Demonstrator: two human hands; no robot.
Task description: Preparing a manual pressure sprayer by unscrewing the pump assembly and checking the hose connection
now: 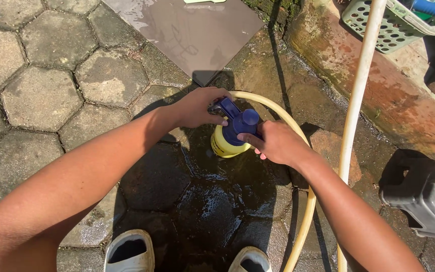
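Sprayer bottle (226, 144) — mostly hidden | left hand (197, 107), right hand (274, 142) (both gripping)

Yellow spray bottle (223, 145) (dark blue pump top), cream hose (354, 100), pale green basket (378, 25), grey hexagonal pavers (41, 95).

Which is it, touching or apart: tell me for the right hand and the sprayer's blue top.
Touching. The head view shows the right hand with fingers on the sprayer's blue top.

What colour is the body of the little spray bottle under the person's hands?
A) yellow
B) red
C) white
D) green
A: the spray bottle has a yellow body under its blue pump top, with the left hand and right hand both on that top.
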